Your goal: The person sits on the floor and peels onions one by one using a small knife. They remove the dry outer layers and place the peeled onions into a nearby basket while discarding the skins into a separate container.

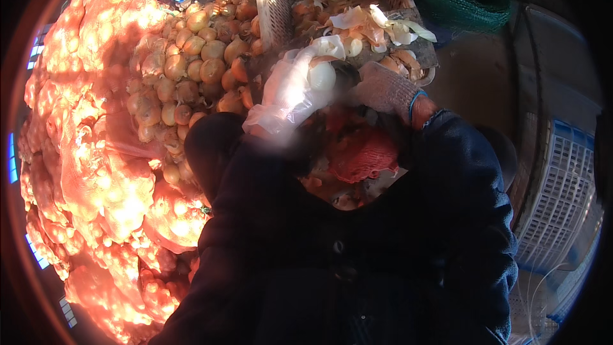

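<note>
My left hand [292,88], in a glove with a clear plastic cover, is closed around a peeled white onion [322,75]. Close to the onion's right side is my right hand [383,87], in a whitish knit glove with a blue cuff edge. Its fingers are curled, and a dark blur hides their tips, so I cannot tell whether it grips a tool. Onion skins [359,24] and pale peelings lie on a worn board [424,52] just beyond both hands. To the left is a heap of unpeeled yellow onions [194,64].
Red mesh sacks of onions [96,177] are piled along the left in bright sun. A plastic crate [273,5] with skins stands ahead, near a green mesh container [455,0]. Red netting [364,155] lies between my knees. A white slatted crate [558,191] is at the right.
</note>
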Demonstrator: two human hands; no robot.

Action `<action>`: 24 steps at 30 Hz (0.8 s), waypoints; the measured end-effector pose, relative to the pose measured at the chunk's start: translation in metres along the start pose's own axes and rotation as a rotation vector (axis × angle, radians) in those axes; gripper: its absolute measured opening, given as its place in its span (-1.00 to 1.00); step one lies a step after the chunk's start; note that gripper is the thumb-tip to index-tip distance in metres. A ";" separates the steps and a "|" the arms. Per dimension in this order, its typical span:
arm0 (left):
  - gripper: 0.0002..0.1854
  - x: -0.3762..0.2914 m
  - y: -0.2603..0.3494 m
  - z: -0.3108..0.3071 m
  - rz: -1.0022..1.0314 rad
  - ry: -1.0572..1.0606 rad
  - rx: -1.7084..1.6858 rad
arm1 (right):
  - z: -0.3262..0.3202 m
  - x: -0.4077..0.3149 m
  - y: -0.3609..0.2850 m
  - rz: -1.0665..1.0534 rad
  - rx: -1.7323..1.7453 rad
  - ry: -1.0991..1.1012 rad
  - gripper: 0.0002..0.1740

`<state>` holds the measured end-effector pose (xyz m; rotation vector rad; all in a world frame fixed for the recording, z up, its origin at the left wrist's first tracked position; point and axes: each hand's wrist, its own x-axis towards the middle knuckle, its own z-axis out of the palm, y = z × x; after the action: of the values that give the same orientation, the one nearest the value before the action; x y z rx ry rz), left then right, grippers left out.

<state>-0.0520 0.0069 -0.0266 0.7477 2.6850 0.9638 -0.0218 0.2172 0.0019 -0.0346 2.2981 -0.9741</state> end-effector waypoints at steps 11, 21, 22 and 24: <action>-0.10 -0.014 0.007 0.006 -0.394 0.247 -0.200 | 0.045 -0.009 0.016 -0.191 -0.377 0.364 -0.75; -0.11 -0.008 -0.011 0.006 -0.164 0.019 -0.440 | 0.039 0.003 0.024 -0.221 -0.425 0.317 -0.54; -0.11 -0.007 -0.013 0.009 -0.113 0.011 -0.504 | 0.035 0.005 0.024 -0.208 -0.378 0.286 -0.54; -0.13 -0.007 -0.008 0.013 -0.047 0.098 -0.425 | 0.026 0.004 0.021 -0.214 -0.327 0.286 -0.65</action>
<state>-0.0449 0.0048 -0.0418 0.5561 2.4285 1.5228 -0.0055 0.2147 -0.0277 -0.3005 2.7429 -0.7308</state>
